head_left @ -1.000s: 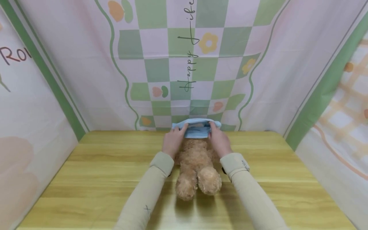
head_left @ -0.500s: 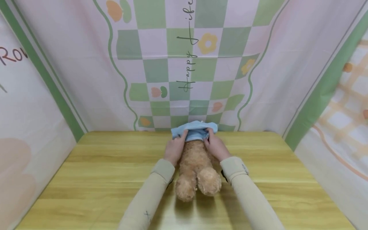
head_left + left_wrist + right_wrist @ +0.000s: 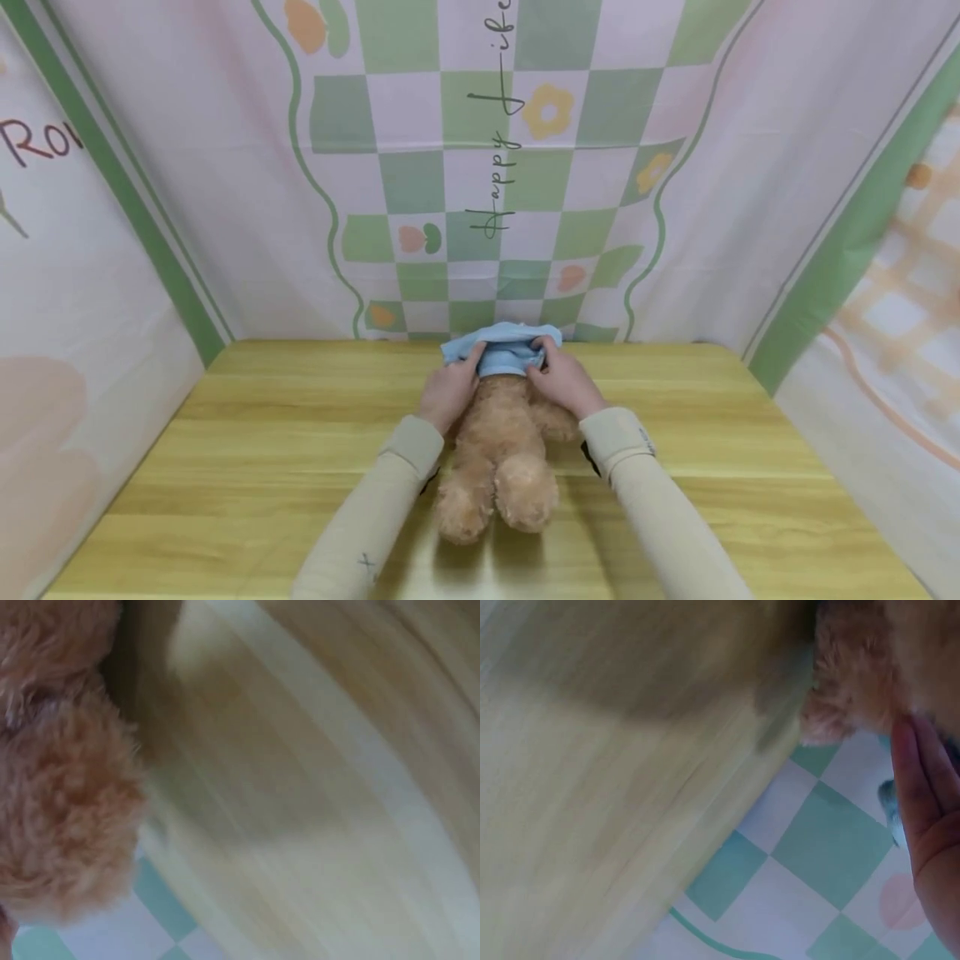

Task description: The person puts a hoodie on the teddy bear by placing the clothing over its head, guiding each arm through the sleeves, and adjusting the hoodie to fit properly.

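Note:
A light brown plush toy (image 3: pixel 498 433) lies on the table with its legs toward me. Its head is hidden under a small light blue cloth garment (image 3: pixel 501 333), whose exact kind is unclear. At the garment's left edge my left hand (image 3: pixel 450 387) pinches the fabric, thumb on top. My right hand (image 3: pixel 566 383) grips its right side, near the toy's neck. Curly fur of the plush toy (image 3: pixel 67 802) fills the left of the left wrist view. In the right wrist view, the fingers of my right hand (image 3: pixel 930 802) touch the plush toy (image 3: pixel 855 675).
The wood-grain table (image 3: pixel 300 467) ends just beyond the toy's head. Behind it hangs a green-and-white checked curtain (image 3: pixel 472 183), close to the garment. Printed cloth sides (image 3: pixel 90 333) stand to the left and right.
The garment has been drawn slightly toward me, and its raised rim has folded down over its opening. The plush toy has shifted toward me and a little left; its right-side arm now shows.

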Demonstrator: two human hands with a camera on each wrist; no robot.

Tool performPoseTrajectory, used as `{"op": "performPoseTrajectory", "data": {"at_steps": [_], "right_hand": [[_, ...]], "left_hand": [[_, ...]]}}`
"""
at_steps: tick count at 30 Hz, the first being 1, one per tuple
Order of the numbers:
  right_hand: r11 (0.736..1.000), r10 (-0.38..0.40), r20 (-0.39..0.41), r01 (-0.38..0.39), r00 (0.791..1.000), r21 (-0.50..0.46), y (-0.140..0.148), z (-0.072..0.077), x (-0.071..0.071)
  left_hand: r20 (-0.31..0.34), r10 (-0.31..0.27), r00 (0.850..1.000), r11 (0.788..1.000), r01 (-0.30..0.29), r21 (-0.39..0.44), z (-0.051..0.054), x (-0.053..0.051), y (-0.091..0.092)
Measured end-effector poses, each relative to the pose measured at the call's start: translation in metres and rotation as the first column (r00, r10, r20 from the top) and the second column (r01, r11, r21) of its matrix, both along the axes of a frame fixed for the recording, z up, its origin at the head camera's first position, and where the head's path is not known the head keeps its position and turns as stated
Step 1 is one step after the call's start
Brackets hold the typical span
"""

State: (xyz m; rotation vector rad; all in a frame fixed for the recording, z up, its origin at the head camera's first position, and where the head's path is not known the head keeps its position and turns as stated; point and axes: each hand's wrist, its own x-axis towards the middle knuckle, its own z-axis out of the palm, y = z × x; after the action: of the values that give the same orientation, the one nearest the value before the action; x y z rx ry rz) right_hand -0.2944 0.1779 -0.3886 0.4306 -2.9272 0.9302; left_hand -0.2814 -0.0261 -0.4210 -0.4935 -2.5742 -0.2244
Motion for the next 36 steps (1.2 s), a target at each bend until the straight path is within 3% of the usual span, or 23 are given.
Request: {"op": "performPoseTrajectory", "data": {"at_steps": [5, 9, 12, 15, 21, 25, 32, 34, 36], "right_hand": [[0.999, 0.017, 0.014, -0.017, 1.0, 0.045, -0.001, 0.009, 0.0], [0.991, -0.023, -0.104, 0.036, 0.994, 0.128, -0.003, 0.014, -0.001], [0.987, -0.064, -0.19, 0.091, 0.98, 0.134, -0.006, 0.018, -0.003], [0.987, -0.075, -0.225, 0.105, 0.972, 0.125, -0.008, 0.023, -0.007], [0.998, -0.048, -0.15, 0.055, 0.987, 0.041, -0.008, 0.032, -0.016], [0.999, -0.048, -0.094, 0.048, 0.994, -0.009, -0.007, 0.032, -0.019], [0.997, -0.08, -0.198, 0.079, 0.977, -0.012, -0.008, 0.026, -0.019], [0.997, -0.076, -0.203, 0.078, 0.976, 0.001, -0.008, 0.024, -0.02], [0.997, -0.061, -0.21, 0.068, 0.976, 0.026, -0.007, 0.022, -0.02]], "left_hand": [[-0.082, 0.001, 0.997, 1.0, -0.001, -0.004, 0.003, -0.003, -0.01], [-0.072, -0.022, 0.997, 1.0, 0.021, -0.015, 0.008, -0.006, -0.014], [-0.069, -0.038, 0.997, 0.999, 0.036, -0.031, 0.012, -0.008, -0.015], [-0.105, -0.035, 0.994, 0.998, 0.03, -0.048, 0.018, -0.01, -0.016], [-0.197, -0.01, 0.98, 0.998, -0.004, -0.07, 0.03, -0.013, -0.016], [-0.222, -0.005, 0.975, 0.995, -0.018, -0.1, 0.029, -0.016, -0.015], [-0.373, 0.012, 0.928, 0.989, -0.066, -0.133, 0.027, -0.02, -0.009], [-0.373, 0.015, 0.928, 0.99, -0.067, -0.128, 0.028, -0.021, -0.007], [-0.349, 0.017, 0.937, 0.991, -0.062, -0.12, 0.027, -0.021, -0.005]]}}
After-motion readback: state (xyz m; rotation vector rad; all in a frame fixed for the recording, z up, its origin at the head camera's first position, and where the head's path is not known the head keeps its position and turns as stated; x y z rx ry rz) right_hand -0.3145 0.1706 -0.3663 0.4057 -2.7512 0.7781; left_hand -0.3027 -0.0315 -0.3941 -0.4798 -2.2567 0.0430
